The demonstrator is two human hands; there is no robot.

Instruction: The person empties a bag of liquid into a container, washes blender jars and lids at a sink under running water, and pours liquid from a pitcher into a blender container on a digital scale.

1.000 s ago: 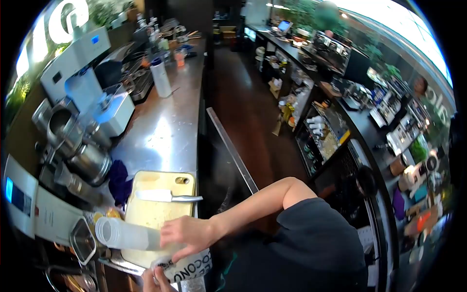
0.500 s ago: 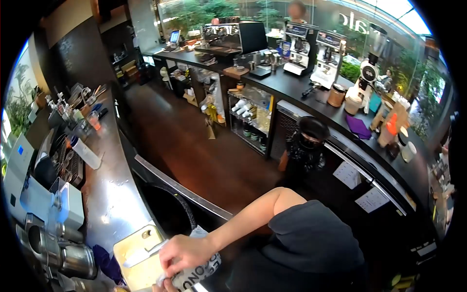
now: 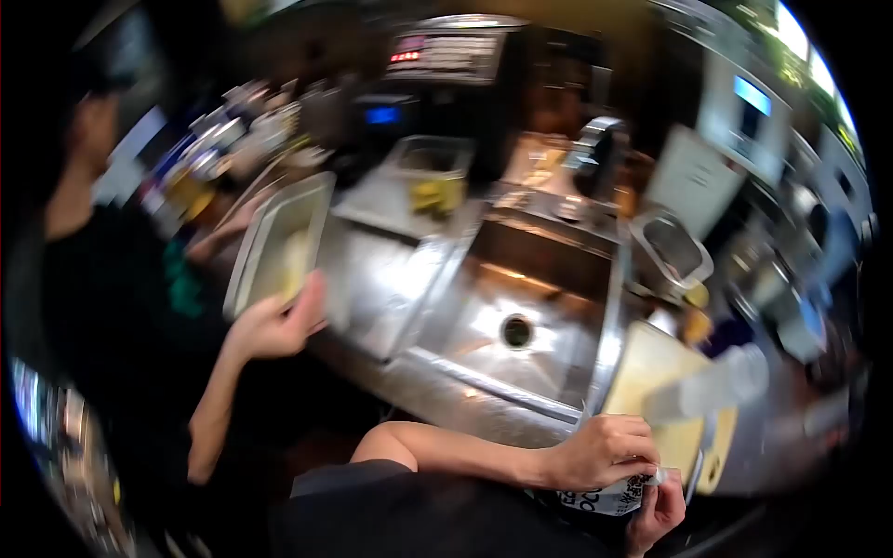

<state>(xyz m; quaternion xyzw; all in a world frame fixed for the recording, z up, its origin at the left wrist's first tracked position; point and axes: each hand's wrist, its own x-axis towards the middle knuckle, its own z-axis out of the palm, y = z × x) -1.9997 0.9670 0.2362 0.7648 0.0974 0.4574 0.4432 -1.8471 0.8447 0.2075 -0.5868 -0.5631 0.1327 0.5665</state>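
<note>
A white bag (image 3: 595, 499) with black lettering lies low at the right of centre, partly covered by my hands. My left hand (image 3: 605, 451) has its fingers curled round the bag's upper edge. Close below it, my right hand (image 3: 659, 513) pinches a small whitish end of the bag; the two hands nearly touch. Beyond them is a pale yellow cutting board (image 3: 637, 377), with a translucent cylindrical container (image 3: 712, 383) lying on its side across it. Part of a knife shows at the board's right side, blurred.
A steel sink (image 3: 456, 344) stands left of the board, with a tap (image 3: 595, 139) behind. At the left, a co-worker (image 3: 121, 307) has a hand at a long pale tray (image 3: 244, 270). A metal container (image 3: 672, 246) sits right of the sink.
The view has swung far to the left, bringing the sink and the co-worker into sight. Both hands are still together at the white bag.
</note>
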